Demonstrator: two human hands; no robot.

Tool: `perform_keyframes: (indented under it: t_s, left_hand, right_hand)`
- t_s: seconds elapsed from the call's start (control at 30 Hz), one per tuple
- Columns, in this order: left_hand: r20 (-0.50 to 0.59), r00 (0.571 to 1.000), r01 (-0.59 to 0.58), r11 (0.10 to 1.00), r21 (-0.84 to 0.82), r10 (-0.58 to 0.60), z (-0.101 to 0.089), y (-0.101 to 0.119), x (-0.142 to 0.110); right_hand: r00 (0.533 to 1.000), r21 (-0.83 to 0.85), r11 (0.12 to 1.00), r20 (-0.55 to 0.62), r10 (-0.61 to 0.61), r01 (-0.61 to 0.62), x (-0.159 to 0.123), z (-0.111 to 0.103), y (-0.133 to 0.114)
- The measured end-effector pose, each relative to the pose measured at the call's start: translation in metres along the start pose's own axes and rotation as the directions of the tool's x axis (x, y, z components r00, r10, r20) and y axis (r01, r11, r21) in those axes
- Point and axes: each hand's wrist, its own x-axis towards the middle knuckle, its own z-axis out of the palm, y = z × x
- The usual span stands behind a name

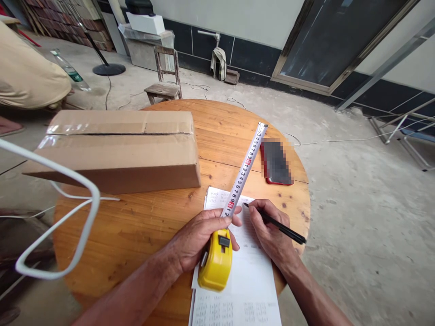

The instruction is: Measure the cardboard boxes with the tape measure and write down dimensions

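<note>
My left hand (200, 235) is closed around a yellow tape measure (215, 267), the thumb lying across the base of its blade. The white blade (245, 170) sticks out up and to the right over the table, past the 20 mark at my thumb. In my right hand (270, 226) is a black pen (283, 230), its tip close to the paper. Sheets of paper (253, 271) with handwritten rows lie under both hands, partly covered by the tape measure. A red-edged phone (277, 163) rests to the right of the blade.
A taped cardboard box (136, 154) sits on the left of the round wooden table (176, 217). White bent tubing (91, 203) crosses the left foreground. Beyond stand a small wooden chair (165, 74) and a plastic bottle (71, 70). Part of another person (27, 68) shows at left.
</note>
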Motion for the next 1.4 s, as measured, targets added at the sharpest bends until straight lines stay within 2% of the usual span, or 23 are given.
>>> perform_keyframes:
  t_s: [0.87, 1.1, 1.4]
  left_hand:
    - [-0.007, 1.0, 0.008, 1.0, 0.011, -0.007, 0.0009, 0.0008, 0.0006]
    - [-0.003, 1.0, -0.009, 1.0, 0.027, 0.009, 0.0007, 0.0008, -0.0003]
    - [-0.002, 1.0, 0.009, 1.0, -0.002, -0.009, 0.0016, 0.0013, -0.0003]
  right_hand:
    - [0.999, 0.027, 1.0, 0.032, -0.016, 0.015, 0.0025, 0.0005, -0.0011]
    - [0.999, 0.04, 0.999, -0.043, -0.003, 0.004, -0.0014, 0.0001, 0.0007]
    - [0.999, 0.044, 0.999, -0.051, 0.016, -0.014, -0.0019, -0.0006, 0.0009]
